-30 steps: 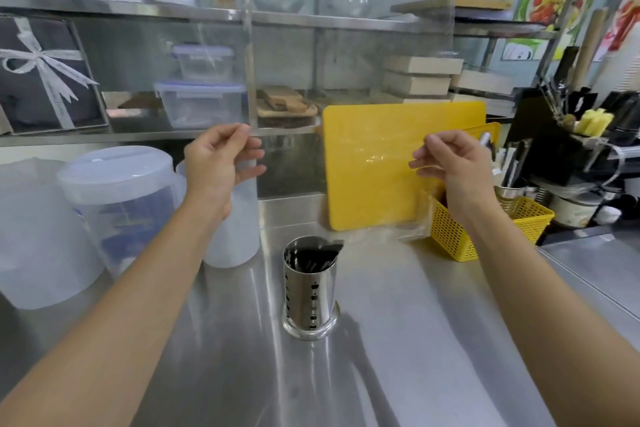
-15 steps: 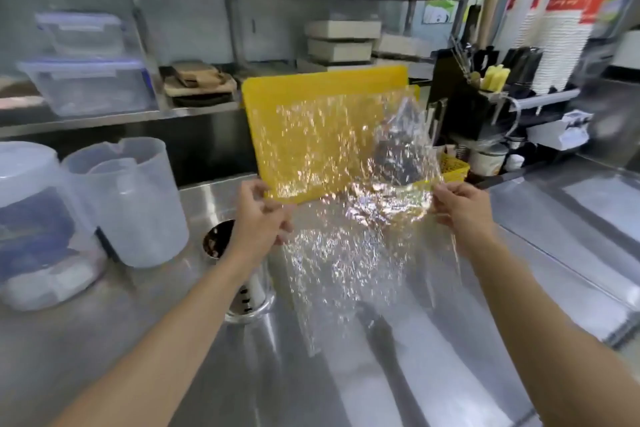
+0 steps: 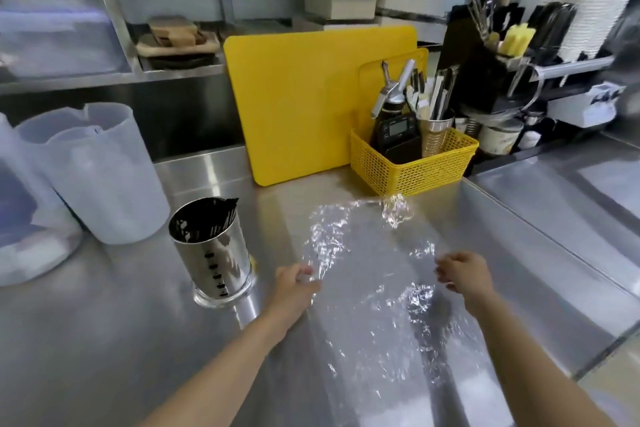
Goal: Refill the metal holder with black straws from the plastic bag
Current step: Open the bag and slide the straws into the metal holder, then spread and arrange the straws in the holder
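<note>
A shiny metal holder (image 3: 218, 260) stands upright on the steel counter (image 3: 104, 340), with black straws (image 3: 211, 218) filling its top. To its right, a clear crinkled plastic bag (image 3: 367, 288) lies spread low over the counter and looks empty. My left hand (image 3: 294, 282) pinches the bag's left edge, just right of the holder. My right hand (image 3: 462, 274) grips the bag's right edge with curled fingers.
A large yellow cutting board (image 3: 311, 100) leans against the back. A yellow mesh basket (image 3: 412, 163) with utensils sits behind the bag. Two translucent plastic jugs (image 3: 100, 173) stand at the left. A counter seam (image 3: 540, 236) runs diagonally on the right.
Both hands have lowered the bag from in front of the cutting board down to the counter, spreading it out. The view has tilted downward.
</note>
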Motion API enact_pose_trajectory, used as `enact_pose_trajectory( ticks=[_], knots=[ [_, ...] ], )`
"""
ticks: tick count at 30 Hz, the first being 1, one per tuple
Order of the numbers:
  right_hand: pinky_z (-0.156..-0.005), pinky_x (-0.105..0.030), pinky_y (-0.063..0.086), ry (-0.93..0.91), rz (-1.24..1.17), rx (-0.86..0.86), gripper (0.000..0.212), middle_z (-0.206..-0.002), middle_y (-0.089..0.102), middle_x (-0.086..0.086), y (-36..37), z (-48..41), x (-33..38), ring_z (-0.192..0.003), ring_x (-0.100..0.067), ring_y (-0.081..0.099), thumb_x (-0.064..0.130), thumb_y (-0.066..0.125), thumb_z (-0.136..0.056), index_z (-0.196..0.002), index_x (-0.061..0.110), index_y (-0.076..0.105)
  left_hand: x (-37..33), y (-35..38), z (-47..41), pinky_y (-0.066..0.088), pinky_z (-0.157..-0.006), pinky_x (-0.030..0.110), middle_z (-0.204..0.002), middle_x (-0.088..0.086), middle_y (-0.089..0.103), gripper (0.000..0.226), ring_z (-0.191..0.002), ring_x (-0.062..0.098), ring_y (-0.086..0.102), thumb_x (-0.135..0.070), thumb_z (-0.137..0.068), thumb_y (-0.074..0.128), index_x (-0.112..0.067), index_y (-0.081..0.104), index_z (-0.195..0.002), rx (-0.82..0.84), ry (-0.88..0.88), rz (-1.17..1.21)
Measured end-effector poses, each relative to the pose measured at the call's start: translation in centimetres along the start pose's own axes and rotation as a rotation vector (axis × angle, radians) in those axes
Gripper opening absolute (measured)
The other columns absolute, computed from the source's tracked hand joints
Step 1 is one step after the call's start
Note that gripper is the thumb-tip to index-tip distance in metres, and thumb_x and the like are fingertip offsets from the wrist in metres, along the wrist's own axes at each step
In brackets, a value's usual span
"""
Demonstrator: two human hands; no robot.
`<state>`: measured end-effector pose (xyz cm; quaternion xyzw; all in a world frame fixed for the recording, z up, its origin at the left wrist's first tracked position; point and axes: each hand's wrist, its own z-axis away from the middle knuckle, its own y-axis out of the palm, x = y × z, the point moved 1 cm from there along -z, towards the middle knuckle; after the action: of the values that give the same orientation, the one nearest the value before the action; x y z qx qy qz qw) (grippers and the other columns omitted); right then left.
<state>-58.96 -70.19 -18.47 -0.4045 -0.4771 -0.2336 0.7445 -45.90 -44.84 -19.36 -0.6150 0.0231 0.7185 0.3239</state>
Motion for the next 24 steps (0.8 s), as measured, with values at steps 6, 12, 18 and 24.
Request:
enact_pose_trajectory(
  ticks=[6,12,18,24],
  knots=[
    [-0.067,-0.032,0.039,-0.001,0.396,-0.040,0.009,-0.077,0.063,-0.019,0.9,-1.2,-4.2,-0.074,-0.030,0.056,0.013,0.066,-0.079,-0.077,0.004,0.064,2.0,0.7,0.3,0.041,-0.074,0.014,-0.108,0.005,0.049,0.024,-0.088,0.014,0.051,-0.027,-0.082,0.060,-0.012,0.059,-0.100,0.098,-0.029,-0.225],
    [-0.075,-0.035,0.043,-0.007,0.579,-0.022,0.011,-0.096,0.067,-0.020,1.4,-1.5,-5.1,-0.092,-0.035,0.059,0.024,0.064,-0.081,-0.081,0.014,0.059,3.3,0.6,0.8,0.032,-0.104,0.031,-0.130,0.003,0.049,0.041,-0.123,0.027,0.040,-0.039,-0.083,0.051,-0.011,0.057,-0.113,0.149,0.016,-0.598],
    [-0.094,-0.041,0.039,-0.109,0.719,-0.070,0.036,-0.120,0.058,-0.022,2.7,-0.7,-1.1,-0.114,-0.037,0.052,0.021,0.060,-0.084,-0.115,0.004,0.056,1.2,-1.9,1.8,0.033,-0.092,0.025,-0.123,0.004,0.055,0.037,-0.117,0.022,0.048,-0.035,-0.089,0.050,-0.015,0.052,-0.120,0.131,0.120,-0.582],
    [-0.064,-0.030,0.044,-0.324,0.482,0.193,0.010,-0.085,0.067,-0.016,7.7,2.1,6.4,-0.075,-0.030,0.065,0.016,0.063,-0.082,-0.089,0.009,0.061,-4.3,-7.2,5.0,0.046,-0.090,0.027,-0.105,-0.003,0.065,0.026,-0.097,0.014,0.060,-0.029,-0.088,0.053,-0.019,0.060,-0.112,0.109,0.315,-0.390]
  ],
)
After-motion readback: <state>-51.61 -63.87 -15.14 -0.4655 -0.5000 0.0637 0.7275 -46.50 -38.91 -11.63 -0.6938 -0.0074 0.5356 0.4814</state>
